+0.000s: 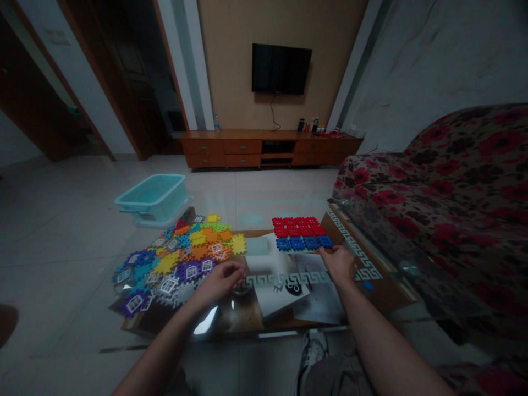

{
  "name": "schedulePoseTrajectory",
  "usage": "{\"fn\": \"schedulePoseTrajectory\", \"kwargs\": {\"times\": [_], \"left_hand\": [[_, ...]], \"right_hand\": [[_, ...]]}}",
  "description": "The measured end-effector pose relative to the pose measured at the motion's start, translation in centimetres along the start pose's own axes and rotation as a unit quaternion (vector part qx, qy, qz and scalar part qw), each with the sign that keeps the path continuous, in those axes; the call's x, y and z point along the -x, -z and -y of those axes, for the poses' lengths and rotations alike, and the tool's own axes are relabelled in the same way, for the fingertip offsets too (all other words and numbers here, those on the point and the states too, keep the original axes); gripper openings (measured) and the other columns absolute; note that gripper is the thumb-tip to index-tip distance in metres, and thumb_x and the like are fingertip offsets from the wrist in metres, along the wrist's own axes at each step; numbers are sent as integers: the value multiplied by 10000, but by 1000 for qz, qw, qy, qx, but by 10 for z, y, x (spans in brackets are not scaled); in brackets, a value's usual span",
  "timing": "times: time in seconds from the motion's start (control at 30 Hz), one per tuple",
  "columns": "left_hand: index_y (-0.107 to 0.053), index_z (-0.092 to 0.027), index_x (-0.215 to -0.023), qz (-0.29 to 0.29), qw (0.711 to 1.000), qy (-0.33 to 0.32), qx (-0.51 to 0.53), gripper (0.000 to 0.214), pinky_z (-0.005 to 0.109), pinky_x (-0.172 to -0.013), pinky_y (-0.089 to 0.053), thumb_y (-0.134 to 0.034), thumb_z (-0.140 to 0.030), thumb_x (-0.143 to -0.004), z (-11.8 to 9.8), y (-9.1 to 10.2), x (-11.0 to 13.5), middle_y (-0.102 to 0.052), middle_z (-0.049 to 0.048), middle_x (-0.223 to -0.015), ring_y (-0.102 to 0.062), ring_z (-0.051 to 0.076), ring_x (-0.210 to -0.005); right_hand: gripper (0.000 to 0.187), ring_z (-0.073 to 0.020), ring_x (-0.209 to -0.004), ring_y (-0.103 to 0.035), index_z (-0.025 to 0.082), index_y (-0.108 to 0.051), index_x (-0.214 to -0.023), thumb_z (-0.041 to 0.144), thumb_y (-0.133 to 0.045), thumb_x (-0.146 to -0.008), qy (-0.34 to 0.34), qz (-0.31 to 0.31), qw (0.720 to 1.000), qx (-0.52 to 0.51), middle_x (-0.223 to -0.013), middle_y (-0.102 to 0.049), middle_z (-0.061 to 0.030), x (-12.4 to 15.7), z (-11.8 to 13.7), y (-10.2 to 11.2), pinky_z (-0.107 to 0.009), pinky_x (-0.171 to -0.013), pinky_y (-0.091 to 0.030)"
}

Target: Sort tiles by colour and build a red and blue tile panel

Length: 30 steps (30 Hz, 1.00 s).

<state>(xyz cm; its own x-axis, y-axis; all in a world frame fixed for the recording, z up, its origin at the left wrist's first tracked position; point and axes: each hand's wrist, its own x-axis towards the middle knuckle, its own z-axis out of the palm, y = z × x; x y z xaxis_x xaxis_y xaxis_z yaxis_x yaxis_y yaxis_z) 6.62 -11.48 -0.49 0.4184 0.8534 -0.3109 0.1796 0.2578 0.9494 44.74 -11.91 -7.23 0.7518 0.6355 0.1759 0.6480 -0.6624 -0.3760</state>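
At the right end of a blue row of interlocking plastic tiles, my right hand [340, 263] pinches the edge of the last blue tile [325, 241]. Joined blue tiles [296, 243] lie in front of rows of joined red tiles [297, 226], forming one flat panel. My left hand [226, 278] hovers over the glass table, just right of a loose tile pile. Its fingers are curled in, and nothing shows between them. That pile holds yellow tiles [167, 263], orange tiles [200, 252], purple tiles [135, 302] and others, some with white window frames [169, 284].
The glass-topped table [373, 297] has a Greek-key border and papers [317, 302] beneath the glass. A turquoise tub [152, 198] stands beyond its left side. A flowered sofa [462, 159] is at right. A low wooden cabinet [243, 149] stands under a wall television [281, 69].
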Motion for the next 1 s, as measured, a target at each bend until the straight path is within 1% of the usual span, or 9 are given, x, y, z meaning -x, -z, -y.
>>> {"fn": "schedulePoseTrajectory", "kwargs": {"times": [0.2, 0.3, 0.4, 0.53, 0.7, 1.0], "left_hand": [[-656, -151, -924, -5, 1000, 2, -27, 467, 308, -680, -456, -699, -572, -726, -2, 1, 2, -685, 73, -873, -623, 194, -771], [-658, -153, -929, -8, 999, 1, -34, 461, 317, -699, -465, -696, -565, -726, -2, 0, 2, -693, 83, -895, -634, 205, -792], [-655, -148, -932, -6, 999, 0, -41, 469, 327, -709, -467, -697, -562, -716, -3, 1, 2, -691, 86, -885, -635, 211, -787], [-654, -144, -937, -4, 999, -6, -53, 462, 335, -715, -465, -675, -559, -735, -2, 1, 1, -686, 92, -885, -634, 217, -794], [-648, -146, -934, 0, 999, -13, -49, 455, 340, -722, -476, -679, -553, -733, 2, 1, 0, -685, 94, -883, -638, 219, -800], [-651, -144, -967, 3, 998, -16, -61, 462, 365, -760, -494, -667, -556, -759, 3, 3, 0, -693, 94, -898, -651, 235, -833]], "right_hand": [[514, -360, -966, -696, 119, -698, -1061, 545, -634, -780, -6, -4, 1000, -13, -1016, -727, -196, 1, 1, 1, -439, -831, -531], [497, -363, -960, -696, 125, -691, -1056, 537, -635, -784, -7, -3, 1000, -17, -1000, -731, -189, 1, 1, 2, -445, -828, -530], [471, -358, -951, -697, 135, -690, -1040, 527, -641, -784, -8, -3, 1000, -20, -989, -732, -183, 1, 1, 3, -441, -819, -530], [470, -353, -959, -695, 139, -690, -1035, 529, -650, -776, -10, -5, 1000, -22, -993, -729, -188, 1, 1, 2, -437, -821, -526], [452, -355, -952, -696, 147, -691, -1025, 523, -650, -777, -14, -6, 1000, -20, -971, -734, -182, 0, 0, 0, -438, -812, -525], [443, -339, -956, -692, 149, -689, -1037, 507, -649, -780, -9, -2, 1000, -14, -1002, -727, -185, 1, 1, 2, -434, -830, -518]]}}
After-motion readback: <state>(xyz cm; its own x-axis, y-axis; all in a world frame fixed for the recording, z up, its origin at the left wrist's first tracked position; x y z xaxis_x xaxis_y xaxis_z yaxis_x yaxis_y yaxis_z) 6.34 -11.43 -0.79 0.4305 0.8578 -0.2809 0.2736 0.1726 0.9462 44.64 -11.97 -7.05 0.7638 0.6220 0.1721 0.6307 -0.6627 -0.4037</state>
